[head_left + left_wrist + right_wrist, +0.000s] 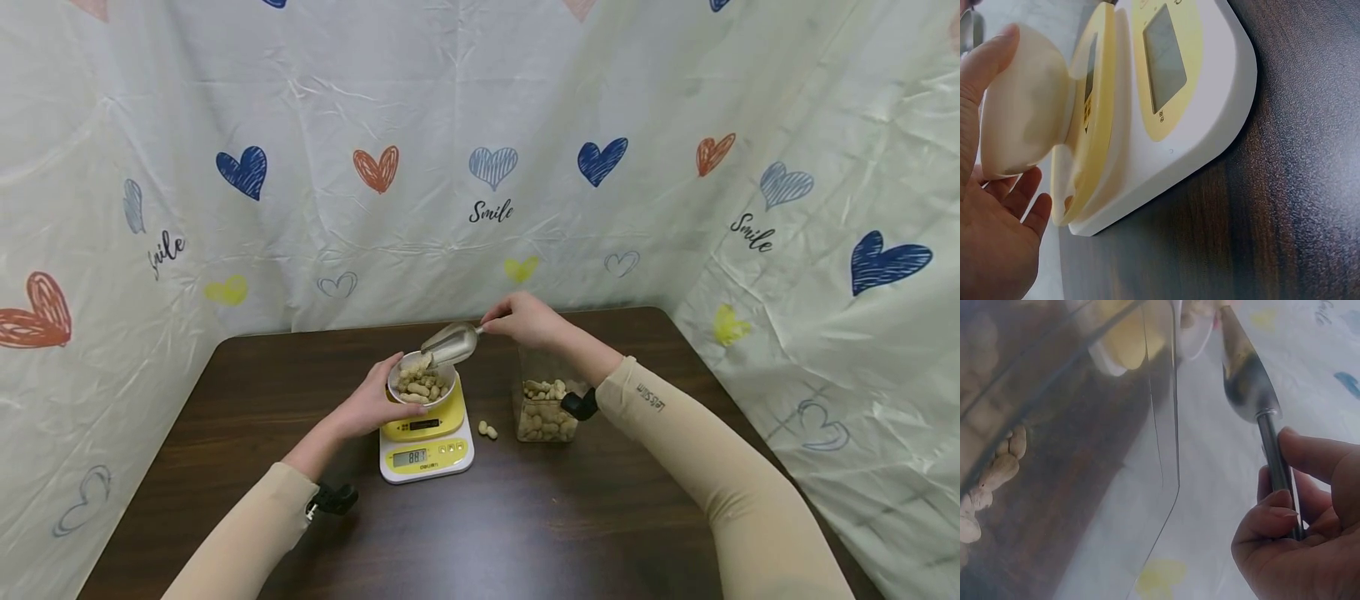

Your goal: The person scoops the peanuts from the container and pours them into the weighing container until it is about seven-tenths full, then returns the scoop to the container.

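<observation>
A white bowl (1029,100) of unshelled peanuts (422,388) sits on a yellow-and-white kitchen scale (459,468). My left hand (375,402) holds the bowl, thumb on the near side and fingers around the far side. The right hand (527,321) grips the handle of a metal scoop (454,343), which tilts down to the left with its mouth over the bowl. Peanuts show at the scoop's lip above the heap. In the right wrist view, thumb and fingers wrap around the scoop handle (1277,456). Lit digits show on the scale's display (410,457).
Under my right forearm stands a clear container (551,367) partly filled with peanuts. A couple of loose peanuts (487,430) lie between it and the scale. All stand on a dark wooden table (525,525), with a heart-printed curtain (427,233) behind and at the sides.
</observation>
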Action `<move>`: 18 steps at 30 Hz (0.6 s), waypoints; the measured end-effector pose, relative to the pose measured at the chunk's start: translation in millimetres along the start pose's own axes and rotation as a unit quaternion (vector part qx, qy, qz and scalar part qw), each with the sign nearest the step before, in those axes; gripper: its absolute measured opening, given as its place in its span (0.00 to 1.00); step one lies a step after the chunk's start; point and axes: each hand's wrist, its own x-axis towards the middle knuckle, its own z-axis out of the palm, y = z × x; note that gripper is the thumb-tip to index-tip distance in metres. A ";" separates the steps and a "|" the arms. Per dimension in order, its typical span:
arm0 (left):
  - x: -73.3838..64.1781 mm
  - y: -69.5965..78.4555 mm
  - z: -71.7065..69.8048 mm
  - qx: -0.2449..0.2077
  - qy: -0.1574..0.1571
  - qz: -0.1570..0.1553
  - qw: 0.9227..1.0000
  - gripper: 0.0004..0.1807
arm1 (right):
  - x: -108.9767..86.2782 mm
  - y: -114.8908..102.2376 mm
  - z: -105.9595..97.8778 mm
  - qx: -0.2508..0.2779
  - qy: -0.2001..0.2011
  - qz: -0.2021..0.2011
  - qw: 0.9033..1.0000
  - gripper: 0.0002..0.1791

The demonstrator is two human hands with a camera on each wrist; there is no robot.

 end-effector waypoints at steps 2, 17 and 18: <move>-0.4 0.2 0.2 -0.002 0.000 0.000 1.000 0.66 | -0.1 1.2 -1.2 0.001 0.002 0.000 1.000 0.14; 1.4 -3.0 1.2 -0.012 0.004 -0.001 1.000 0.66 | -9.3 15.1 -15.5 0.002 0.016 -0.008 1.000 0.15; 1.7 -3.5 1.4 -0.015 0.004 -0.002 1.000 0.66 | -10.5 15.9 -16.8 0.004 0.018 -0.005 1.000 0.15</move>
